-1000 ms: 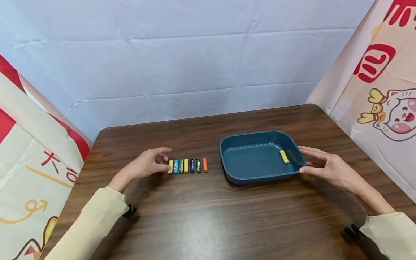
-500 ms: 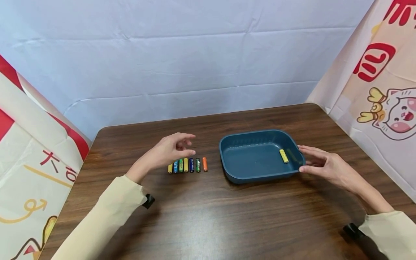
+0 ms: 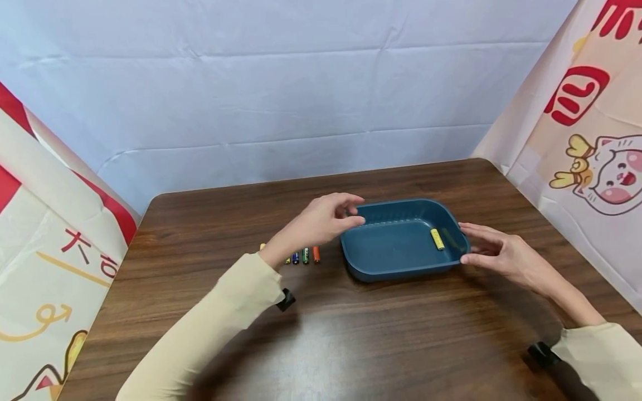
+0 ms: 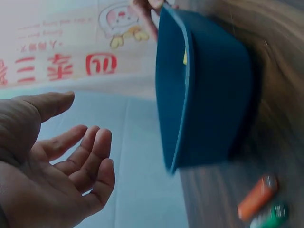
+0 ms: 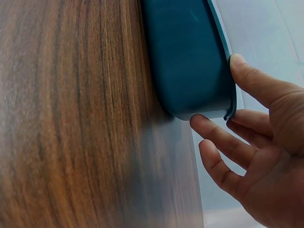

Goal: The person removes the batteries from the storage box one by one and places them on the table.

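In the head view my left hand [image 3: 331, 218] hovers at the left end of a dark blue plastic tray [image 3: 396, 274], its fingertips overlapping the rim. The left wrist view shows that hand with fingers loosely bent, thumb apart and nothing held. My right hand [image 3: 506, 257] holds the tray's right end, the thumb [image 5: 244, 69] on the rim and fingers along the end wall. One yellow battery [image 3: 437, 239] lies inside the tray near its right end. Left of the tray, an orange battery [image 3: 316, 254] and a green one [image 3: 306, 255] lie in a row partly hidden by my left wrist.
Everything stands on a dark wood-grain table [image 3: 381, 334]. White cloth [image 3: 281, 100] hangs behind it, with printed cloths at both sides. A dark blue battery [image 3: 295, 257] also shows in the row.
My left hand has moved from the left end of the battery row, up and right over the row, to the tray. The right hand stays at the tray's right end.
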Available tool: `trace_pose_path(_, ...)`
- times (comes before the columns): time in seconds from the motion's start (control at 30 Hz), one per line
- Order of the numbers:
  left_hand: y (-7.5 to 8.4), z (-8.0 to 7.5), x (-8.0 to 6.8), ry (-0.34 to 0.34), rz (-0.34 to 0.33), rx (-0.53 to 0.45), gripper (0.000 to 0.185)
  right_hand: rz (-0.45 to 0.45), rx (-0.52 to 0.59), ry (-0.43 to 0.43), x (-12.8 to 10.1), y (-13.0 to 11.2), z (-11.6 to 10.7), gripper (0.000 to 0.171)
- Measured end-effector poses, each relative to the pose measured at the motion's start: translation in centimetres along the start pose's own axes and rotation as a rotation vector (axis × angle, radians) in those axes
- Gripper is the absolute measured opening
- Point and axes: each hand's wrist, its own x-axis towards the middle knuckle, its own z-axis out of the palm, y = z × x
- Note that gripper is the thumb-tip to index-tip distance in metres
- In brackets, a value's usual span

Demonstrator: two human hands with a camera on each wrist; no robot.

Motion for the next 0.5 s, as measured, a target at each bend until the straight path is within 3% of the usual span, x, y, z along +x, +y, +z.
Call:
trace_pose_path(0.23,2.1,4.2,3.6,-0.037,-0.019,0.023,0.047,0.001,0.014,-0.008,0.0,0.0,-0.1,0.067)
trace_pose_path(0.5,4.6,8.5,7.3,-0.034,-0.089,0.072,0.05,0.005,0.015,-0.012,0.1,-0.1,-0.1,0.067)
